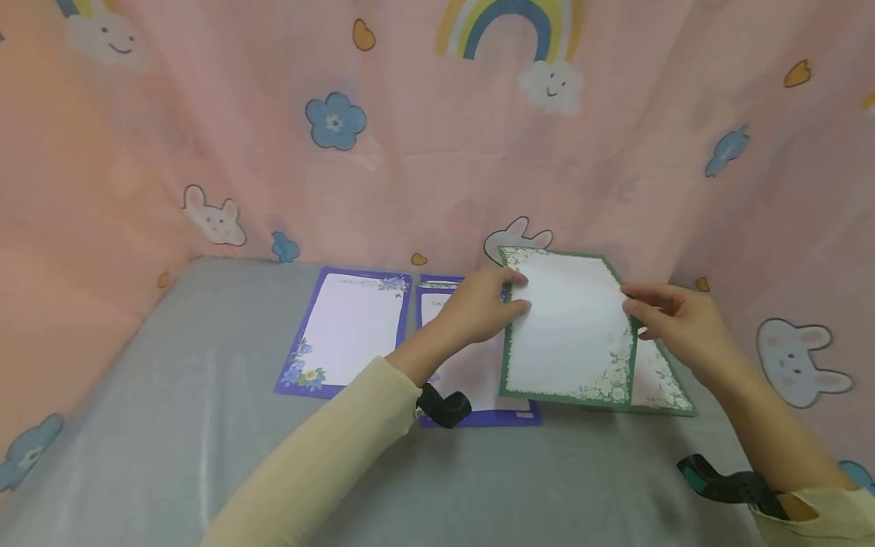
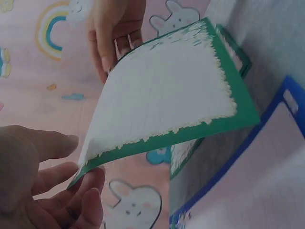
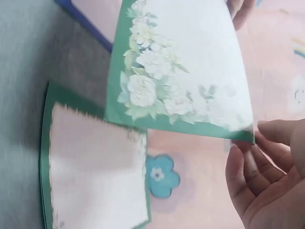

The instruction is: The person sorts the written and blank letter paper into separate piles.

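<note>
A green-bordered sheet of stationery paper (image 1: 570, 327), printed with white flowers, is held up by both hands above the table. My left hand (image 1: 484, 304) pinches its left edge between thumb and fingers. At the opposite edge, my right hand (image 1: 673, 315) pinches it the same way. The sheet bows slightly in the left wrist view. Beneath and to its right lie more green-bordered sheets (image 3: 97, 167), partly covered in the head view. A purple-bordered sheet (image 1: 478, 380) lies under my left wrist, overlapped by the raised paper.
Farther left lies another purple-bordered sheet (image 1: 355, 323) with blue and yellow flowers. A grey cloth (image 1: 225, 410) covers the table. Behind it hangs a pink curtain (image 1: 410, 175) with rainbows and rabbits. Black bands with camera mounts (image 1: 444, 406) sit on both wrists.
</note>
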Demonstrator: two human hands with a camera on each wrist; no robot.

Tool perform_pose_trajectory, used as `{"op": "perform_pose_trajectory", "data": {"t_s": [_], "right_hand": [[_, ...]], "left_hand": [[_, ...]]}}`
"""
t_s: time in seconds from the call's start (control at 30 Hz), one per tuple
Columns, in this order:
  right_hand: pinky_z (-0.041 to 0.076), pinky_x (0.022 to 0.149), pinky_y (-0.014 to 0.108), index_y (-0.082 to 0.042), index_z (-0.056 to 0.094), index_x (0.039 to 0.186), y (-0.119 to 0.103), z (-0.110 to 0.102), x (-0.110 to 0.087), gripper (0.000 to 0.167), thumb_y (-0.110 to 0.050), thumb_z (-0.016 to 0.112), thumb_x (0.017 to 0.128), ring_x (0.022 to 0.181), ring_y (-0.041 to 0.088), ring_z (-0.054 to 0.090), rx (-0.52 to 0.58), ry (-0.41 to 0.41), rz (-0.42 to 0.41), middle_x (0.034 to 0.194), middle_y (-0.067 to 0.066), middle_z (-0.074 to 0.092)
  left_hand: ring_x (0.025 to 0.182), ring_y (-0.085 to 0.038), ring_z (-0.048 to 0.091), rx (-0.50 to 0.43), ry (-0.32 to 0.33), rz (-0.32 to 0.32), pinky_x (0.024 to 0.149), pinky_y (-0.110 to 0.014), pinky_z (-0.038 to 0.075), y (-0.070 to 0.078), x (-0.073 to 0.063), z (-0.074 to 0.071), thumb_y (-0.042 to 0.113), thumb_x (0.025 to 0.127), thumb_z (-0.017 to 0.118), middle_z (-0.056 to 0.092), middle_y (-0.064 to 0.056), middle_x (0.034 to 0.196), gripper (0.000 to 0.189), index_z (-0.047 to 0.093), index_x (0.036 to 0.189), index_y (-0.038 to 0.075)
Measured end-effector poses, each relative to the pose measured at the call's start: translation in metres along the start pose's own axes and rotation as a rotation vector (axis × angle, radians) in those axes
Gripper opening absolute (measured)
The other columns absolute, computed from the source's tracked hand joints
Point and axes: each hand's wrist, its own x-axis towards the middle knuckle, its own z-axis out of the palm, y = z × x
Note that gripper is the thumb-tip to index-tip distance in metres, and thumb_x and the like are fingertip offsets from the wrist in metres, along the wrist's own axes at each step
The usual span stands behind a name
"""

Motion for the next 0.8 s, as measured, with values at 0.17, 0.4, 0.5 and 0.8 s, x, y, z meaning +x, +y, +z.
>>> {"op": "perform_pose_trajectory", "data": {"t_s": [0.17,0.4,0.5,0.8], "right_hand": [[0.054,0.069,0.017,-0.006,0.057,0.141,0.013,-0.013,0.003,0.056,-0.046,0.056,0.102,0.083,-0.011,0.058,-0.021,0.015,0.105,0.108,-0.030,0.053],[0.055,0.068,0.018,-0.004,0.055,0.143,0.037,-0.013,0.005,0.052,-0.038,0.056,0.103,0.080,-0.018,0.054,-0.044,0.062,0.144,0.134,0.006,0.055],[0.053,0.069,0.014,-0.005,0.053,0.145,0.046,-0.014,0.006,0.053,-0.037,0.055,0.104,0.082,-0.017,0.052,-0.051,0.064,0.158,0.132,0.009,0.056],[0.052,0.072,0.010,-0.004,0.053,0.143,0.072,-0.026,0.007,0.061,-0.048,0.054,0.101,0.090,-0.011,0.053,0.065,0.035,0.271,0.125,-0.014,0.053]], "left_hand": [[0.061,-0.010,0.043,-0.039,0.002,0.022,0.052,-0.020,0.039,0.013,0.017,0.019,0.018,0.099,0.064,0.066,-0.008,0.135,0.041,0.061,0.140,0.015],[0.077,-0.008,0.057,-0.007,0.046,0.005,0.054,-0.018,0.040,0.020,0.045,0.046,0.016,0.094,0.068,0.063,-0.001,0.142,0.043,0.063,0.137,0.020],[0.058,-0.007,0.052,-0.027,0.037,-0.010,0.049,-0.018,0.038,0.023,0.052,0.054,0.015,0.094,0.068,0.068,-0.001,0.130,0.044,0.063,0.138,0.020],[0.058,-0.007,0.045,-0.099,0.038,0.075,0.048,-0.016,0.035,0.019,0.058,0.078,0.011,0.093,0.070,0.069,-0.003,0.119,0.045,0.064,0.137,0.015]]}}
